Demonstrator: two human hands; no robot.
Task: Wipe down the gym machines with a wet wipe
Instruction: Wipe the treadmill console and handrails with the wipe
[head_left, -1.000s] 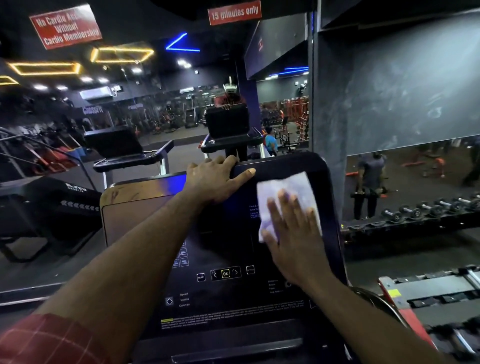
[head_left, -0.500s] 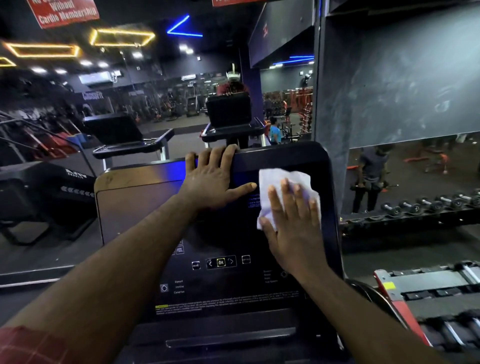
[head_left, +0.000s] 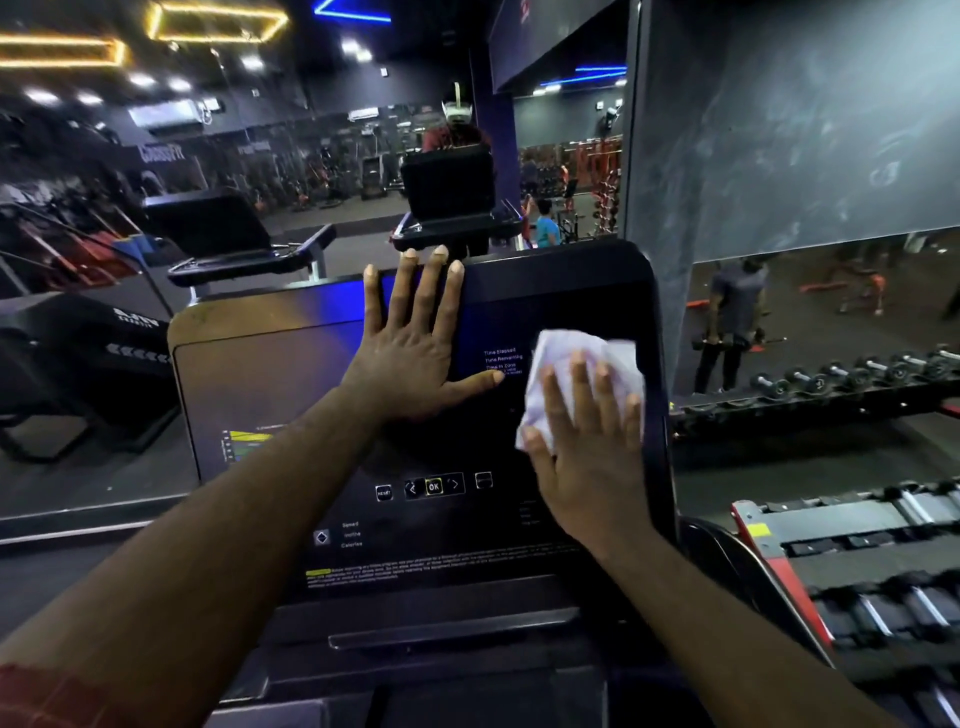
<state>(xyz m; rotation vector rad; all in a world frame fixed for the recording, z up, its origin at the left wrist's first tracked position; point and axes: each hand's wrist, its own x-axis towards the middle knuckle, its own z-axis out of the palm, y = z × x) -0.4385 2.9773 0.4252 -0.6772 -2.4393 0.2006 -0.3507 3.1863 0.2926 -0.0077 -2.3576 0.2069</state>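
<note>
A black treadmill console (head_left: 426, 525) with a dark touch panel fills the middle of the head view. My right hand (head_left: 589, 452) lies flat with straight fingers on a crumpled white wet wipe (head_left: 576, 353), pressing it against the panel's right side. My left hand (head_left: 415, 343) rests spread and flat on the upper middle of the panel, its fingertips reaching over the top edge. A lit OK button row (head_left: 434, 487) sits below both hands.
A wall mirror (head_left: 260, 171) ahead reflects the gym, other treadmills and me. A dumbbell rack (head_left: 852, 566) stands at the lower right. To the right, a person (head_left: 732, 317) holding weights appears in a mirror above a row of dumbbells (head_left: 841, 374).
My left hand went from gripping the console's top edge to lying flat and spread on the panel. My right hand slid the wipe a little down and right. The view tilted downward.
</note>
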